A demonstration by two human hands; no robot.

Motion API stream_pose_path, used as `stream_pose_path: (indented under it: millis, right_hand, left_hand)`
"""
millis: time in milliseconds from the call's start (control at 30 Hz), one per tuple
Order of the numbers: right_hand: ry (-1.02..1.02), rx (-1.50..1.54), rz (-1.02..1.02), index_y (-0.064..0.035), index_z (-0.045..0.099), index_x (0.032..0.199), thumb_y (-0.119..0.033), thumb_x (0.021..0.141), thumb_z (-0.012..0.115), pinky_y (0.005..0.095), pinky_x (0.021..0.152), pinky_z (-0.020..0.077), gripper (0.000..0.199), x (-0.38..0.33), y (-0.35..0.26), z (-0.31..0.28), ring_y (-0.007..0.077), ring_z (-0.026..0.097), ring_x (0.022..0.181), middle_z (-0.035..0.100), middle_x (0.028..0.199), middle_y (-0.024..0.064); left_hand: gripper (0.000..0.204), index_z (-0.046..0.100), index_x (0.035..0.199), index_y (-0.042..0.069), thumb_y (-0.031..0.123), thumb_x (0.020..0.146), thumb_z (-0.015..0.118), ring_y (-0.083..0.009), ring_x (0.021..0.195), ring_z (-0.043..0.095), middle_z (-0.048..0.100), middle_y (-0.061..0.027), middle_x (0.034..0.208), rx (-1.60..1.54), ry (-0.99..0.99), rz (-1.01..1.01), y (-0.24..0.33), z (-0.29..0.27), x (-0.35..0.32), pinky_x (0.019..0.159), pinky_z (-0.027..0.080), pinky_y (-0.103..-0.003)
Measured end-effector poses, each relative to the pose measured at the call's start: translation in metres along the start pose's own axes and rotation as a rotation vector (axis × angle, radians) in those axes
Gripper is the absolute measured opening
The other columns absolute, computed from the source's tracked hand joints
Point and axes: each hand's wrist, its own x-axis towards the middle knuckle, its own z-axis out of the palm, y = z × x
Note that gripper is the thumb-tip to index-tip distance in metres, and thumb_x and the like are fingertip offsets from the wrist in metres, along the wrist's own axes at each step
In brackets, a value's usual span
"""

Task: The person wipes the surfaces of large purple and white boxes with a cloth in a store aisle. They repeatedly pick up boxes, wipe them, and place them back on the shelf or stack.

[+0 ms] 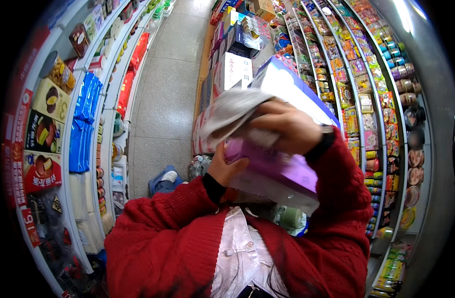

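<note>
My right hand (288, 125) grips a whitish-grey cloth (237, 110), blurred by motion, above the far left end of a purple box (294, 171). Fingers closed on the box's left end, my left hand (227, 168) steadies it in front of my chest. Part of the box is hidden by the cloth and my right hand. Just beyond it lies a white and blue box (282, 82), bright with glare.
More cartons, among them a white box (236, 69), run away from me in a row. Shelves of packaged snacks (356, 67) stand on the right. To the left, past the tiled aisle floor (160, 74), a shelf holds blue packs (83, 124). A green lidded container (289, 217) sits below the purple box.
</note>
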Motion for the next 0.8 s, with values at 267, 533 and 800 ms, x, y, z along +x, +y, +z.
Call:
stream_pose_path:
  millis: [267,533,800]
  right_hand:
    - [-1.332,-0.435,0.253,-0.0134,0.054,0.123,-0.050,0.084,0.047,0.0407,0.100,0.0313,0.054,0.140,0.050,0.097,0.0241,0.051,0.114,0.056,0.121,0.0097]
    - [-0.400,-0.666,0.927,-0.0166,0.067,0.096,-0.018,0.073,0.052,0.0370,0.078,0.0486,0.027,0.087,0.281,0.021,0.0279,0.062,0.087,0.065,0.094,0.0115]
    - [0.019,-0.235,0.543,-0.0105,0.062,0.081,-0.014,0.065,0.063,0.0391,0.070,0.0479,0.016,0.080,0.130,0.018,0.0301,0.060,0.080,0.061,0.081,0.0100]
  left_hand:
    - [0.022,0.057,0.105,0.002,0.015,0.088,0.056,-0.0119,0.077,0.060,0.063,-0.0067,0.090,-0.076,-0.020,-0.383,0.003,-0.013,-0.019,0.068,0.050,-0.027]
    - [0.023,0.063,0.090,0.000,0.021,0.091,0.054,-0.0068,0.066,0.055,0.063,-0.0014,0.077,-0.087,-0.252,-0.265,-0.002,-0.041,-0.030,0.059,0.045,-0.022]
    - [0.058,0.050,0.119,0.001,0.047,0.085,0.056,-0.0142,0.090,0.054,0.057,-0.0062,0.101,0.240,-0.142,-0.096,0.058,-0.082,0.023,0.079,0.044,-0.026]
